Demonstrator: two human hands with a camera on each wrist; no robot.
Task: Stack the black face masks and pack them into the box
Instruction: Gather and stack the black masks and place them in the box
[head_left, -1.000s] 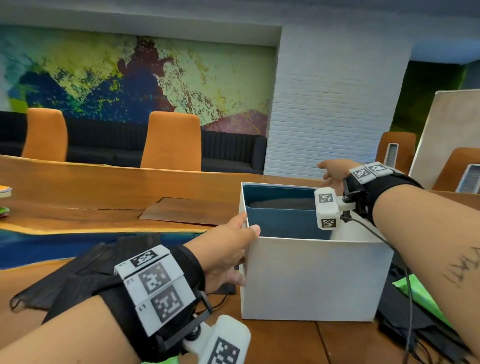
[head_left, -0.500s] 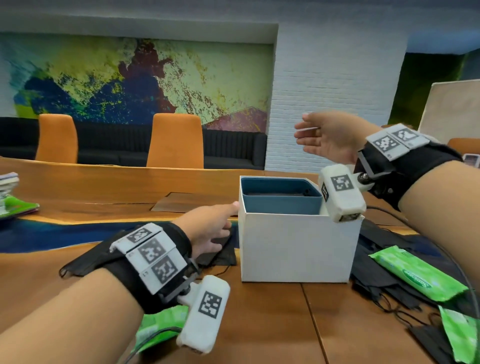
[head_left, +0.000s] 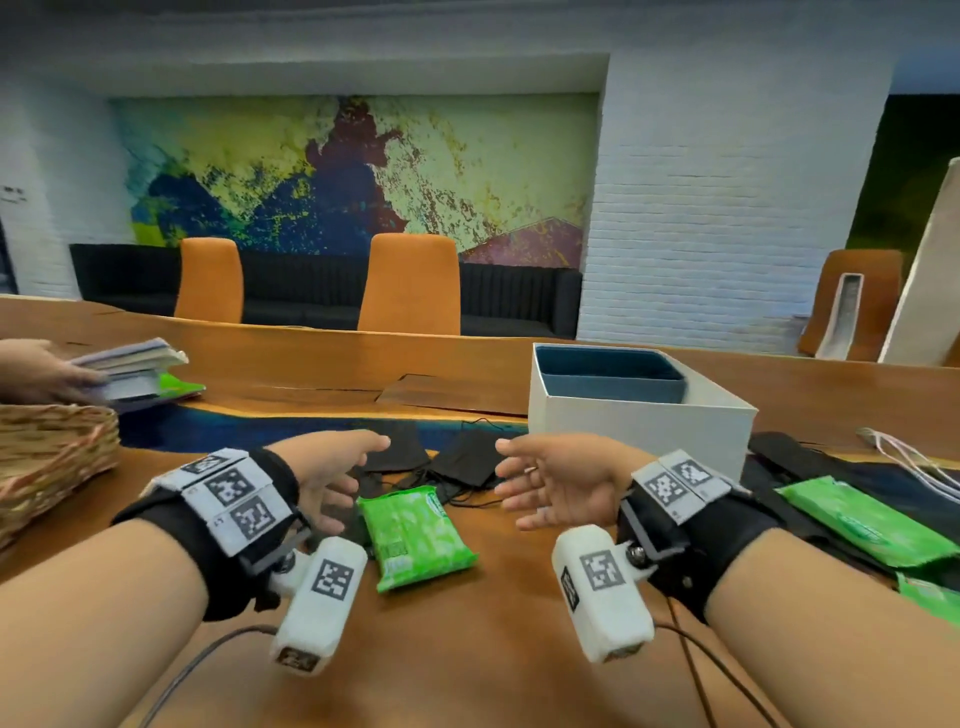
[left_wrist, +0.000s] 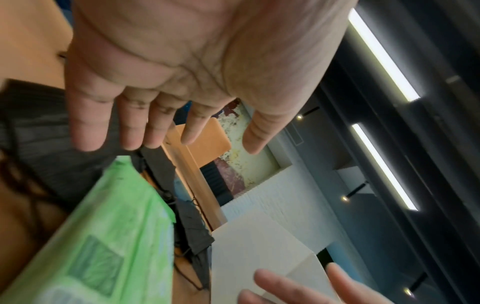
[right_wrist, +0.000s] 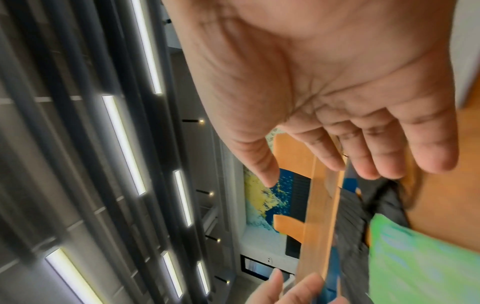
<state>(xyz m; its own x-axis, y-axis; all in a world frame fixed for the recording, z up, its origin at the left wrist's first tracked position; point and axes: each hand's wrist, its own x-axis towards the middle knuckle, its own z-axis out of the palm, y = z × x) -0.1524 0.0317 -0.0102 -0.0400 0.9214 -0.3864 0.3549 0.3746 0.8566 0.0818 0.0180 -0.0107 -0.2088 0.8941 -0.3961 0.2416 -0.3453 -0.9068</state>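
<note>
Loose black face masks (head_left: 462, 460) lie on the wooden table between my two hands, their ear loops trailing. My left hand (head_left: 340, 480) hovers just left of them, palm turned inward, fingers straight and empty. My right hand (head_left: 540, 483) faces it from the right, also flat and empty. The white box (head_left: 639, 421) with a blue inner liner stands open behind my right hand. More black masks (head_left: 779, 452) lie to the right of the box. In the left wrist view the left hand (left_wrist: 182, 123) spreads above a black mask (left_wrist: 52, 133). The right hand (right_wrist: 337, 164) shows straight fingers.
A green wipes packet (head_left: 413, 535) lies in front of the masks, another green packet (head_left: 862, 519) at the right. A wicker basket (head_left: 47, 457) sits at the left edge. Another person's hand (head_left: 36, 371) holds books at the far left. Orange chairs stand behind the table.
Both hands have left the box and come down over the table, palms facing each other around the loose masks. The view has pulled back, so the box now stands farther right.
</note>
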